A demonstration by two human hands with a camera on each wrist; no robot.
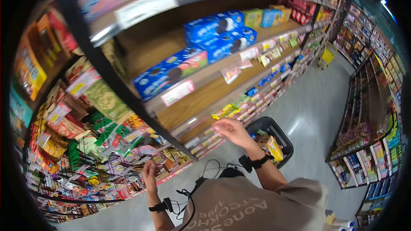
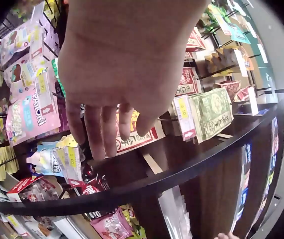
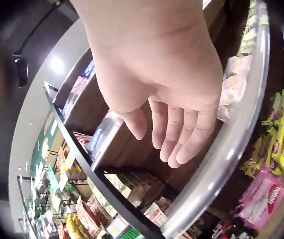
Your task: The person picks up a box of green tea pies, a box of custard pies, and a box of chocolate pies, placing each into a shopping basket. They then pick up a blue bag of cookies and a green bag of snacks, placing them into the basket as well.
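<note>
My left hand holds nothing and hangs with loose fingers by the racks of hanging snack bags. In the left wrist view the fingers overlap a red-and-cream bag, with a green-and-cream bag to their right. My right hand, also holding nothing, is out in front of the shelves with its fingers loosely extended. Nearest it in the head view are yellow packets on a lower shelf. In the right wrist view, pink-and-white packets lie beside that hand. Blue cookie boxes stand on a shelf above.
A black basket with a yellow package and other goods sits on the floor to my right. A black shelf post divides the hanging bags from the shelves. Farther down the aisle is a yellow cart; another shelf unit lines the right.
</note>
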